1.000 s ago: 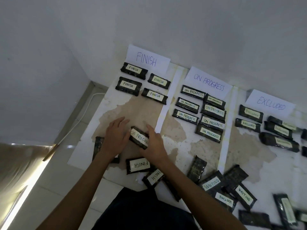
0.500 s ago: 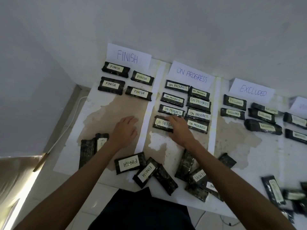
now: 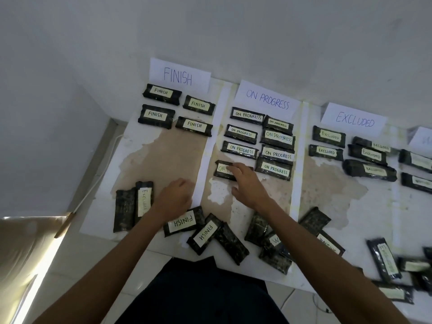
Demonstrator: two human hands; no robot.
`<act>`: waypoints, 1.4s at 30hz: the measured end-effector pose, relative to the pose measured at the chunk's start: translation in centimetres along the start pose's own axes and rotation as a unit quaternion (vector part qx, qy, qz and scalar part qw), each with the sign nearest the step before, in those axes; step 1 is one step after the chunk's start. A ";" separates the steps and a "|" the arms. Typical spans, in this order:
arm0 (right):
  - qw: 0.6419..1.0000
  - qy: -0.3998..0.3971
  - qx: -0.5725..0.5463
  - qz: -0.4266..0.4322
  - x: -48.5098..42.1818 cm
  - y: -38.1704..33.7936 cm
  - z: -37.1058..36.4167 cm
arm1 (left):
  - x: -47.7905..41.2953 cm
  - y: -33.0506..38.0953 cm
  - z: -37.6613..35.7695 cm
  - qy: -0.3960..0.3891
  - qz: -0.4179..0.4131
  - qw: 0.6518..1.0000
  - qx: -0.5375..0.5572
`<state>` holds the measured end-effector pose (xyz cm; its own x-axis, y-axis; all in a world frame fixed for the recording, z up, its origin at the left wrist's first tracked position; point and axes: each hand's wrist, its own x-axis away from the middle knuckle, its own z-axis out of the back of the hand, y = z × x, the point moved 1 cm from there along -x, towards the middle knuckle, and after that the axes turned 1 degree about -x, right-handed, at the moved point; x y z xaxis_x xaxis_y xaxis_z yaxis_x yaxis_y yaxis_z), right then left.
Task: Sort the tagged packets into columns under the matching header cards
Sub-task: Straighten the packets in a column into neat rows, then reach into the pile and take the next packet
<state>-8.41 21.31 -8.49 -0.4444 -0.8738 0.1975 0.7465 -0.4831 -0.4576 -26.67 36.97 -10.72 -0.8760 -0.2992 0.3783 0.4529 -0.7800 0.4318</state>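
Now: right hand [image 3: 250, 185] reaches forward, fingers straight and slightly spread, tips resting on a packet [image 3: 220, 174] tagged "ON…". The rest of the tag is hidden under the fingers. The packet lies flat on the sheet [image 3: 163, 155] in the column under the ON PROGRESS card [image 3: 267, 100]. It is lowest in the left row, just below three ON PROGRESS packets [image 3: 240, 149] and just left of four more [image 3: 274, 169].

Left hand [image 3: 175, 197] rests knuckles-up on the sheet in the column under the FINISH card [image 3: 178, 76]. Its fingers are loosely curled and hold nothing. It is near the white strip [image 3: 210, 127] dividing the two columns.

Four FINISH packets [image 3: 155, 115] sit in two pairs directly under their card, well apart from the left hand. EXCLUDED card [image 3: 355, 119] is to the right, with tagged packets below it.

Unsorted at the near edge:
- Two loose FINISH packets [image 3: 184, 223], touching, beside the left wrist.
- One EXCLUDED packet [image 3: 143, 198], lengthwise at far left, touching a tag-down packet [image 3: 124, 211].

The sheet lies on a tiled floor [image 3: 93, 253].
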 end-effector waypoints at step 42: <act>1.000 -0.005 0.025 0.006 -15.0 -6.2 -2.5 | -6.2 -3.3 6.7 0.205 0.312 0.804 0.462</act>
<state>-7.62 37.52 -10.75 -0.4310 -0.8797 0.2008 0.7759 -0.4749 -0.4152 -21.58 45.11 -8.97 -0.3254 -0.7776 0.5380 0.5899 0.2777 0.7582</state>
